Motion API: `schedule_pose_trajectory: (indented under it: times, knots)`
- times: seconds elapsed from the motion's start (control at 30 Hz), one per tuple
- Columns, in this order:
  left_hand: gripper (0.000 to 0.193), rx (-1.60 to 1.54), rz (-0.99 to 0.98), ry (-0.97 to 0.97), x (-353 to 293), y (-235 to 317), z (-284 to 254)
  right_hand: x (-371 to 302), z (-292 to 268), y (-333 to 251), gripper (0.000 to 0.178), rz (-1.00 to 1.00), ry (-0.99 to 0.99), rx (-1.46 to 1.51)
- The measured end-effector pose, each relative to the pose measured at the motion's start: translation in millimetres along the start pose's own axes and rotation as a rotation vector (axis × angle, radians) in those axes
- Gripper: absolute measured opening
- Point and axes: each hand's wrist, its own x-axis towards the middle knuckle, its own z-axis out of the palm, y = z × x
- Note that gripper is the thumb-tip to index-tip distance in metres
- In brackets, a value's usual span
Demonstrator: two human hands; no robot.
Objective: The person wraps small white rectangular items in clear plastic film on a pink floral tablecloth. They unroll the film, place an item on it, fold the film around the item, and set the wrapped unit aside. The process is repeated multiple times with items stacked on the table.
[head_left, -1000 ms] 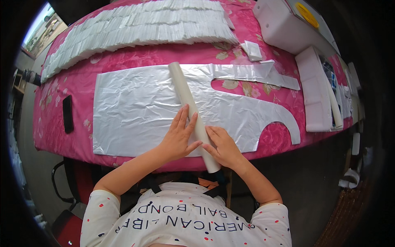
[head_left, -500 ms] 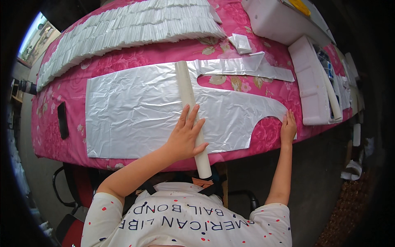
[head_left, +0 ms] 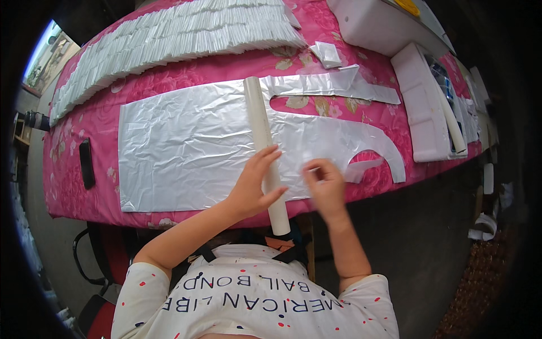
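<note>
A thin white plastic sheet [head_left: 186,147] lies spread out, wrinkled, with two rounded cut-outs and strap-like ends on its right side. A long pale tube [head_left: 260,118] lies across its middle, the near end reaching past the table edge. My left hand [head_left: 254,179] rests on the tube with its fingers out and thumb apart. Right of the tube, my right hand [head_left: 326,189], slightly blurred, is closed in a pinch at the sheet's near edge. A flap of plastic [head_left: 361,168] is lifted beside it, over the near cut-out.
Rows of folded white plastic packets [head_left: 186,34] line the far left of the pink flowered tablecloth [head_left: 152,85]. A black phone [head_left: 86,164] lies at left. Small packets [head_left: 327,55] lie at the far middle. White foam boxes [head_left: 415,107] stand at right.
My right hand has moved left from the sheet's right strap end to the near edge by the tube, now pinching. A flap there has lifted. My left hand stays on the tube.
</note>
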Motion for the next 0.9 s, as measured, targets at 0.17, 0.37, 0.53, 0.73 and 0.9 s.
schedule_pose_trajectory:
  times: [0.17, 0.37, 0.53, 0.73, 0.9]
  knots:
    - [0.030, -0.751, -0.756, -0.101, -14.0, -9.6, -43.3, -33.5, 51.3, -45.2, 0.030, -0.163, -0.430, 0.193]
    - [0.025, -0.338, -0.956, -0.043, -52.6, -58.5, -160.0, -49.0, 39.9, -45.3, 0.036, -0.150, -0.462, 0.060]
    - [0.021, -0.277, -0.944, -0.011, -86.2, -82.0, -211.7, -59.9, 29.0, -27.0, 0.033, -0.042, -0.303, -0.084]
    - [0.020, -0.076, -0.882, 0.023, -87.2, -91.6, -233.7, -70.4, 30.3, -25.0, 0.042, -0.136, -0.093, -0.728]
    - [0.020, -0.067, -0.905, 0.001, -86.1, -97.1, -236.3, -73.3, 34.4, -27.1, 0.052, 0.355, -0.485, -0.599]
